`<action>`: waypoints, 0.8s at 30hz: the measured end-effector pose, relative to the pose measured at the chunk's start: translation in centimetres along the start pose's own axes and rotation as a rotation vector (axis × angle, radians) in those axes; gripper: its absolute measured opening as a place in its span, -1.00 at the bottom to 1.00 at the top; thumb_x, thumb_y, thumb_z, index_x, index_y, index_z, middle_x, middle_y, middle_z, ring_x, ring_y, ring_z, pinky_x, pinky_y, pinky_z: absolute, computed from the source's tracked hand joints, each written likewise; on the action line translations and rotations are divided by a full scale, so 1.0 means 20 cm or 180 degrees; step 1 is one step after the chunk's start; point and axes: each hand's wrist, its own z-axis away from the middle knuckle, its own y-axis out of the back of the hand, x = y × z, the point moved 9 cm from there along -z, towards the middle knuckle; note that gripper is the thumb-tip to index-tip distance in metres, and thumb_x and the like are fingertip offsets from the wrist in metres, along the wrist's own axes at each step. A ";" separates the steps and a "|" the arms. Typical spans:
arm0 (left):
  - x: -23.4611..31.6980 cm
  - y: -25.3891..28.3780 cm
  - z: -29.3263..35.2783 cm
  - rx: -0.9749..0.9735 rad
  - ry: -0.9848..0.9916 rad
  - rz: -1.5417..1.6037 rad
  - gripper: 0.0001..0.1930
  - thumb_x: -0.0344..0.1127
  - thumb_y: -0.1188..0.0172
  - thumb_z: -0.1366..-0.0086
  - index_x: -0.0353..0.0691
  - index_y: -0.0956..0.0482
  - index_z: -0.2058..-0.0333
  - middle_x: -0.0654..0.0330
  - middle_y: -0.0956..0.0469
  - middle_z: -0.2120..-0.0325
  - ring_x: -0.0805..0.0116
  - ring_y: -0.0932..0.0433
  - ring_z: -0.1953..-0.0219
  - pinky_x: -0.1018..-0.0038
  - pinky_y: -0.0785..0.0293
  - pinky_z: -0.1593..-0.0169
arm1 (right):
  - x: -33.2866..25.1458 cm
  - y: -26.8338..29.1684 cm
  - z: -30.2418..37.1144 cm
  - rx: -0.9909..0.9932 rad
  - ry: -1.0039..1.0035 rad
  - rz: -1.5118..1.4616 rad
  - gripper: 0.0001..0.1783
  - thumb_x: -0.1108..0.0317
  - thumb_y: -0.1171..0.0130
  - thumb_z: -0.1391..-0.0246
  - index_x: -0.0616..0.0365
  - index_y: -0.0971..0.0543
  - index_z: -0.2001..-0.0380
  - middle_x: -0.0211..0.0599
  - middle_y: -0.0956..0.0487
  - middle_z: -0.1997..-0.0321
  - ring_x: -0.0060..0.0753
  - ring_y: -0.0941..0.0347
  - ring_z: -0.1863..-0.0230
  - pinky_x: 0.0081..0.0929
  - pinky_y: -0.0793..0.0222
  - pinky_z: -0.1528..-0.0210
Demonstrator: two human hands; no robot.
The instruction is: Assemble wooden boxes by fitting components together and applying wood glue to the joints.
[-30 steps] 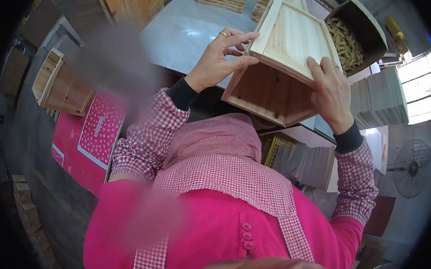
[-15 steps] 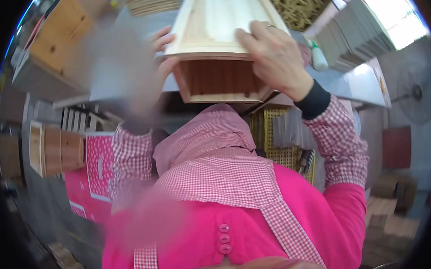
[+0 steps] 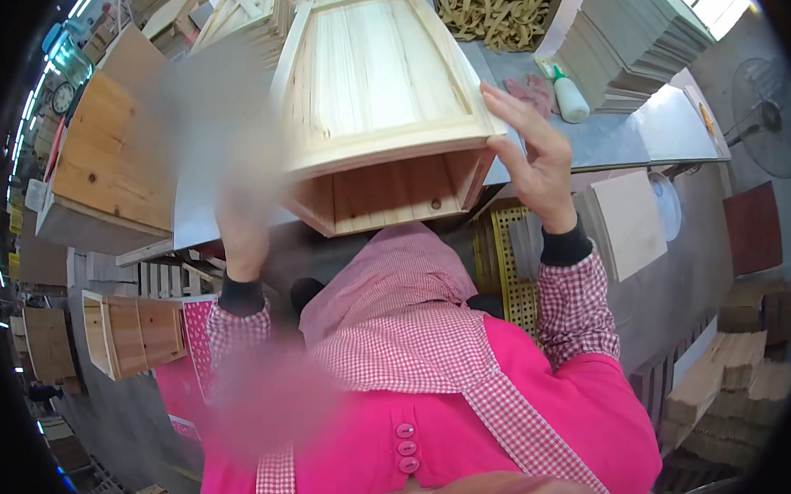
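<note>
A pale wooden box [image 3: 379, 75] lies on the grey worktable, its framed panel facing up and its open end towards me. The inside shows reddish boards with a knot. My right hand [image 3: 540, 157] grips the box's near right corner, thumb at the panel's front edge and fingers along the side. My left hand [image 3: 246, 227] is at the box's near left side. A hazy smear in the picture covers its fingers, so its hold cannot be made out.
A carton of tan strips [image 3: 500, 8], a white bottle with green cap [image 3: 571, 96] and stacked grey boards [image 3: 638, 38] stand to the right. A knotty wooden box [image 3: 105, 162] is at left. Another wooden box [image 3: 139, 333] sits lower left, and a yellow crate [image 3: 513, 268] is under the table.
My right hand has moved from the top of the panel to the box's right side. The box now appears lower in view, with more of its panel showing.
</note>
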 end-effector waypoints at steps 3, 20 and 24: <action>0.04 -0.02 -0.02 0.0092 0.0028 0.0260 -0.63 -0.34 -0.06 -0.35 -0.25 -0.40 -0.12 -0.04 -0.24 -0.23 0.18 -0.19 -0.29 0.29 -0.04 -0.33 | -0.02 0.00 0.00 -0.0019 0.0234 0.0223 -0.62 0.39 -0.18 -0.08 0.35 -0.52 0.03 0.05 -0.51 -0.07 -0.10 -0.45 -0.09 -0.35 -0.25 -0.17; 0.14 -0.05 -0.02 -0.0213 -0.0429 0.0026 -0.49 -0.36 -0.04 -0.33 -0.45 -0.21 -0.20 -0.01 -0.31 -0.16 0.21 -0.27 -0.21 0.37 -0.12 -0.25 | 0.61 0.11 -0.17 0.1212 -0.0438 0.0005 -0.71 0.37 -0.12 -0.12 0.33 -0.55 0.13 -0.08 -0.57 0.16 -0.21 -0.50 0.15 -0.44 -0.36 0.06; 0.04 0.04 0.06 0.0363 0.0085 0.0849 -0.31 0.01 -0.01 -0.32 -0.37 -0.13 -0.26 -0.11 -0.12 -0.28 0.10 -0.09 -0.34 0.25 0.04 -0.34 | 1.28 0.10 -0.43 0.1483 -0.1169 0.1180 -0.74 0.27 -0.15 -0.09 0.29 -0.56 0.29 -0.11 -0.51 0.29 -0.12 -0.46 0.23 -0.29 -0.39 0.15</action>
